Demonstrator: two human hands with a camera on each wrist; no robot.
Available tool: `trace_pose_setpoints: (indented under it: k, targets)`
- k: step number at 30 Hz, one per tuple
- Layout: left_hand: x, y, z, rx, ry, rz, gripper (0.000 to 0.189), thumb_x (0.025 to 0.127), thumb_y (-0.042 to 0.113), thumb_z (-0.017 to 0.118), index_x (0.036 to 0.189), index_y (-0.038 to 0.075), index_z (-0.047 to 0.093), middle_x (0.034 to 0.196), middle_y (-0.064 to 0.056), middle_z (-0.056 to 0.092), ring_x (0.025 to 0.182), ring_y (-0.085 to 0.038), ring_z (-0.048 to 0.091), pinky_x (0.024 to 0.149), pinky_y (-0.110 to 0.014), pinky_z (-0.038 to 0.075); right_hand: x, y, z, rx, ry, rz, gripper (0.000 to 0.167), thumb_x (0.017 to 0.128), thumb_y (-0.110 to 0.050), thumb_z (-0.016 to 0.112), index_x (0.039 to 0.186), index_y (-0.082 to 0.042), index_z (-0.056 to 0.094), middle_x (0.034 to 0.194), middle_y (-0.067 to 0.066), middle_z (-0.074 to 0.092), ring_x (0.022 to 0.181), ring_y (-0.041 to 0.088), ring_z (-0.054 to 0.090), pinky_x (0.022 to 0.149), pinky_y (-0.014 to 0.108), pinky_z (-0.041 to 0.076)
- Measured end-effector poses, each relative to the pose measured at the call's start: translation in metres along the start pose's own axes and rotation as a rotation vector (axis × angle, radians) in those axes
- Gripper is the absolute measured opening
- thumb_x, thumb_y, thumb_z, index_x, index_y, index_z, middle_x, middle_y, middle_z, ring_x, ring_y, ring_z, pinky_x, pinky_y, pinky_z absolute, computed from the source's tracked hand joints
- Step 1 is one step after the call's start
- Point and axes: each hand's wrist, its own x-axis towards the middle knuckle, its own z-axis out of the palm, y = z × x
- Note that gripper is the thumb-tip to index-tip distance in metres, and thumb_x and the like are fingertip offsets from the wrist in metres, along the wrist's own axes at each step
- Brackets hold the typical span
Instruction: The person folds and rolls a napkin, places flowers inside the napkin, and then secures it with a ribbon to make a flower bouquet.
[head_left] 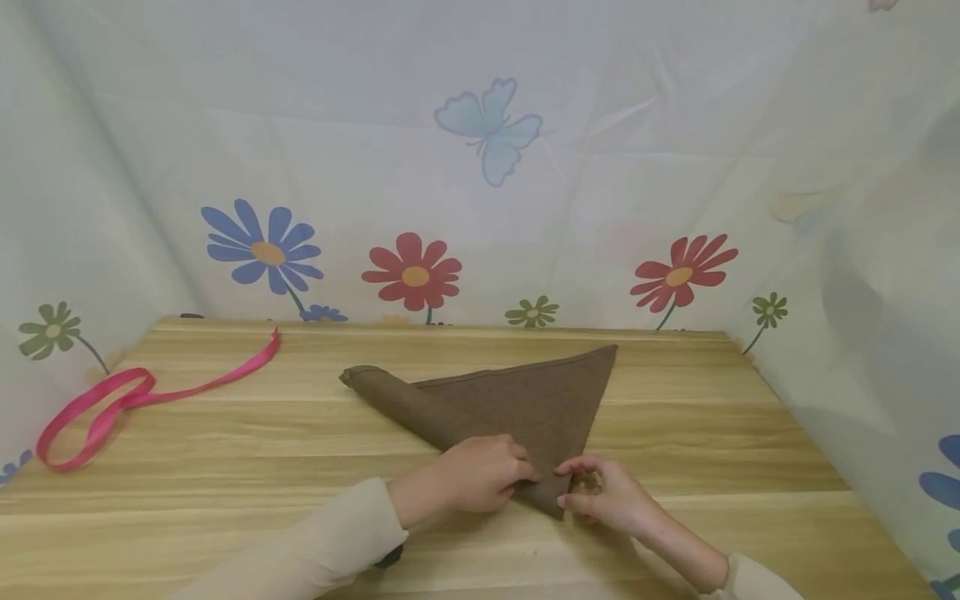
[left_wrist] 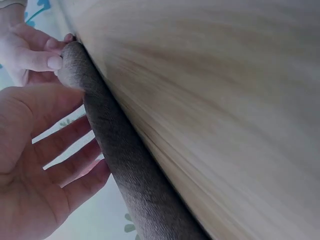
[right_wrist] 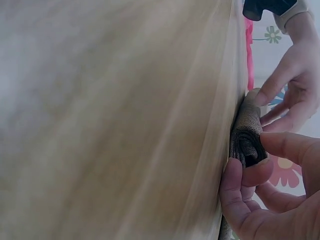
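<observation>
A brown cloth (head_left: 525, 400) lies on the wooden table, its near side rolled into a slanting tube and its far part flat, with a pointed corner at the back right. My left hand (head_left: 483, 473) is on the middle of the roll. In the left wrist view its spread, fairly straight fingers (left_wrist: 75, 145) touch the rolled cloth (left_wrist: 120, 145), and the thumb lies against it. At the right end, my right hand (head_left: 607, 496) pinches the roll between thumb and fingers. Spiral layers show at the rolled end (right_wrist: 247, 147) in the right wrist view.
A pink ribbon (head_left: 187, 390) lies looped at the table's left, one end stretching toward the back edge. Behind and beside the wooden table (head_left: 712, 433) hangs a pale curtain (head_left: 360, 167) printed with flowers and a butterfly.
</observation>
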Motion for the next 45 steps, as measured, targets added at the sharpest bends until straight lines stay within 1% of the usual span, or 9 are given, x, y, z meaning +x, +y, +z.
trace_pose_setpoints:
  k: [10,16,21,26,30,32,36,41,45]
  targets:
    - [0.001,-0.001,-0.001,0.116,-0.008,0.026,0.035,0.076,0.008,0.068,0.108,0.021,0.065,0.098,0.006,0.062,0.086,-0.011,0.056,0.076,-0.022,0.046,0.000,0.001,-0.002,-0.024,0.004,0.000,0.042,0.076,-0.014,0.071,0.112,0.004,0.057,0.101,0.013,0.053,0.051,0.008,0.048,0.052,0.025,0.049]
    - [0.004,-0.001,0.001,0.128,0.002,0.025,0.032,0.076,0.006,0.067,0.103,0.023,0.067,0.091,0.007,0.062,0.078,-0.008,0.058,0.068,-0.022,0.047,0.001,0.001,-0.002,-0.010,-0.009,-0.018,0.043,0.077,-0.014,0.070,0.112,0.006,0.056,0.100,0.013,0.053,0.052,0.010,0.050,0.052,0.028,0.049]
    - [0.004,0.001,-0.002,0.130,-0.013,0.022,0.031,0.076,0.004,0.066,0.100,0.024,0.069,0.087,0.008,0.063,0.074,-0.006,0.059,0.063,-0.022,0.048,0.001,0.000,-0.003,-0.007,-0.040,-0.015,0.043,0.078,-0.017,0.070,0.113,0.004,0.057,0.109,0.016,0.053,0.053,0.010,0.050,0.054,0.028,0.050]
    - [0.001,0.005,-0.008,0.068,-0.057,-0.003,0.040,0.070,-0.001,0.066,0.100,0.026,0.070,0.088,0.011,0.067,0.071,-0.003,0.059,0.059,-0.019,0.047,-0.002,-0.002,-0.003,-0.014,-0.112,-0.031,0.041,0.079,-0.019,0.067,0.112,0.002,0.058,0.109,0.015,0.053,0.055,0.009,0.050,0.053,0.025,0.048]
    - [0.001,0.008,-0.014,-0.023,-0.099,-0.027,0.044,0.066,-0.006,0.064,0.098,0.024,0.071,0.085,0.011,0.067,0.059,-0.001,0.048,0.053,-0.016,0.041,-0.005,-0.004,-0.003,0.007,-0.175,-0.049,0.039,0.081,-0.018,0.065,0.113,0.003,0.057,0.109,0.015,0.052,0.054,0.008,0.050,0.052,0.023,0.047]
    - [0.000,0.009,-0.020,-0.079,-0.135,-0.040,0.044,0.064,-0.007,0.064,0.096,0.022,0.071,0.085,0.011,0.067,0.058,-0.002,0.044,0.053,-0.015,0.040,-0.006,-0.005,-0.004,0.027,-0.202,-0.046,0.038,0.082,-0.018,0.064,0.114,0.003,0.057,0.110,0.015,0.051,0.054,0.009,0.051,0.052,0.022,0.046]
    - [0.002,0.010,-0.031,-0.163,-0.228,-0.077,0.040,0.063,-0.006,0.065,0.094,0.019,0.072,0.084,0.009,0.066,0.060,-0.002,0.048,0.056,-0.015,0.044,-0.007,-0.006,-0.004,0.090,-0.246,-0.038,0.037,0.085,-0.017,0.061,0.115,0.004,0.056,0.109,0.014,0.052,0.055,0.010,0.052,0.052,0.022,0.046]
    - [0.011,0.004,-0.040,-0.235,-0.334,-0.123,0.037,0.066,-0.006,0.061,0.095,0.015,0.071,0.069,0.009,0.055,0.058,-0.005,0.042,0.051,-0.017,0.037,-0.007,-0.010,-0.006,0.118,-0.232,-0.018,0.034,0.089,-0.020,0.056,0.114,0.002,0.057,0.109,0.012,0.053,0.056,0.009,0.050,0.054,0.023,0.046]
    - [0.017,-0.005,-0.042,-0.290,-0.355,-0.162,0.038,0.069,-0.006,0.058,0.101,0.011,0.069,0.079,0.007,0.059,0.066,-0.007,0.046,0.059,-0.019,0.042,-0.006,-0.011,-0.008,0.120,-0.183,-0.012,0.035,0.091,-0.023,0.053,0.115,0.003,0.055,0.112,0.013,0.055,0.058,0.010,0.051,0.059,0.026,0.046]
